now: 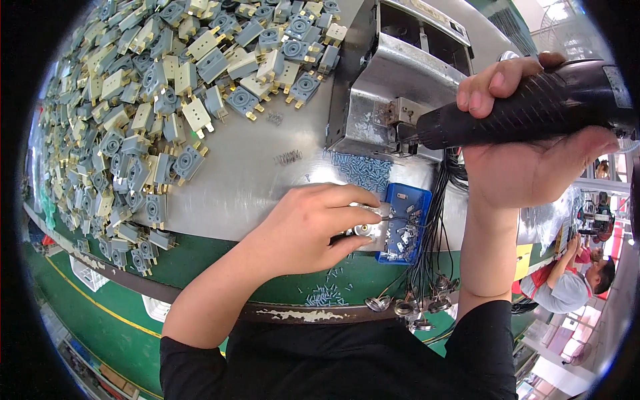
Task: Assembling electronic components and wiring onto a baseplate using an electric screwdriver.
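While the right grip (510,163) is wrapped around a black cylindrical power tool (520,107), the left grip (313,223) narrowly pinches a small pale piece (365,230) beside a blue plastic tray (419,193); farther left, grey-and-cream plastic blocks (197,116) lie heaped on the silvery metal tabletop (217,207).

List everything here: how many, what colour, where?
Workbench: one, silver and green, centre
Pronged housings: many, grey and cream, upper left
Springs: two clusters, silvery, mid-bench
Tray: one, blue, centre
Screws: two heaps, bluish, centre
Metal machine: one, silver, upper centre
Cables: several, black, beside tray
Crates: two, white, lower left
Co-worker: one, grey and red, far right
Small part: one, greyish, beside tray
Power tool: one, black, upper right
Left hand: one, bare, centre, pinching small part
Right hand: one, bare, right, gripping power tool
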Available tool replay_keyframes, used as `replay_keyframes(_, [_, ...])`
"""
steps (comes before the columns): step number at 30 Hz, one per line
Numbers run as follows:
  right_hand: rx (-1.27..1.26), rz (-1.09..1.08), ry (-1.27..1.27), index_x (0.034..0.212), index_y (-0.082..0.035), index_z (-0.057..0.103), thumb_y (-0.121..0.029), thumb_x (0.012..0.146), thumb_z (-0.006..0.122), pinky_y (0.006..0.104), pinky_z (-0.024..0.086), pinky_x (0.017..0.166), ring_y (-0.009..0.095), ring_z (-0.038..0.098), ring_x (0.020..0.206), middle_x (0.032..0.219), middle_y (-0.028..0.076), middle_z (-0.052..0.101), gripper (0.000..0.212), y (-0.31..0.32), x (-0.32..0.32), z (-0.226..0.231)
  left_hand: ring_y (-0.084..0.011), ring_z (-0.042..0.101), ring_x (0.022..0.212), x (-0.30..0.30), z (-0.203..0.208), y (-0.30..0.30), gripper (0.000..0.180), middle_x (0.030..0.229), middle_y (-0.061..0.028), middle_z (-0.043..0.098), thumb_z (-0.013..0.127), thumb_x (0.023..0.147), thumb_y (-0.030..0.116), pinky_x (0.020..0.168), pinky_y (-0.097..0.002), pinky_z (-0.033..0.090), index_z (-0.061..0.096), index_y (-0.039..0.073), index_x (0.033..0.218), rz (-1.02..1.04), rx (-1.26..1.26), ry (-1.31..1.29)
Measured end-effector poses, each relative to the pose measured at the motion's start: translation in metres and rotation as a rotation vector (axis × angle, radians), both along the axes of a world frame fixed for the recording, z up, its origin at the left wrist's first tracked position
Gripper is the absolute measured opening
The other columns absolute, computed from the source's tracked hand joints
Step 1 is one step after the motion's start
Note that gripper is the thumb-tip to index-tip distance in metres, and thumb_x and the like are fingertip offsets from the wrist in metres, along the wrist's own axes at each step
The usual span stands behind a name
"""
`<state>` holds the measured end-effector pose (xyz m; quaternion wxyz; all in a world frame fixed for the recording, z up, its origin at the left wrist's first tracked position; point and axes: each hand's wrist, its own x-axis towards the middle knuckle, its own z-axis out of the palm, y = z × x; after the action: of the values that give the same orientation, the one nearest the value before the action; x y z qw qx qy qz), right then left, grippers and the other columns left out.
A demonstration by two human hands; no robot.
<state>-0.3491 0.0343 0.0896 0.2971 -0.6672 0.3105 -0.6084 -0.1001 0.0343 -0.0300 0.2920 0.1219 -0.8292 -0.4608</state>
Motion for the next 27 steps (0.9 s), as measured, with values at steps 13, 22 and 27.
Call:
replay_keyframes(13, [0.228,0.010,-0.143,0.143,-0.003,0.045,-0.090,0.090,0.041,0.0399,0.046,0.070,0.020,0.055,0.073,0.093,0.009,0.055,0.101,0.072,0.063,-0.009,-0.0297,0.072,0.101,0.001,-0.006,-0.001,0.024,0.116,-0.0063,0.074,0.079,0.085,0.018,0.085,-0.0412,0.058,0.078,0.008,0.107,0.017,0.025,0.006])
replay_keyframes(22, [0.203,0.010,-0.087,0.142,-0.005,0.046,-0.089,0.086,0.048,0.0379,0.047,0.065,0.018,0.055,0.069,0.092,0.007,0.055,0.101,0.081,0.065,-0.015,-0.0317,0.074,0.097,0.001,-0.010,0.002,0.032,0.118,-0.0107,0.074,0.084,0.077,0.007,0.081,-0.0393,0.061,0.076,0.005,0.108,0.018,-0.006,0.028])
replay_keyframes(27, [0.178,0.011,-0.054,0.142,-0.006,0.047,-0.089,0.084,0.053,0.0367,0.047,0.062,0.017,0.056,0.066,0.091,0.007,0.055,0.101,0.086,0.061,-0.012,-0.0323,0.074,0.097,0.001,-0.010,0.003,0.032,0.118,-0.0111,0.074,0.084,0.078,0.008,0.082,-0.0398,0.061,0.076,0.005,0.108,0.017,-0.003,0.029])
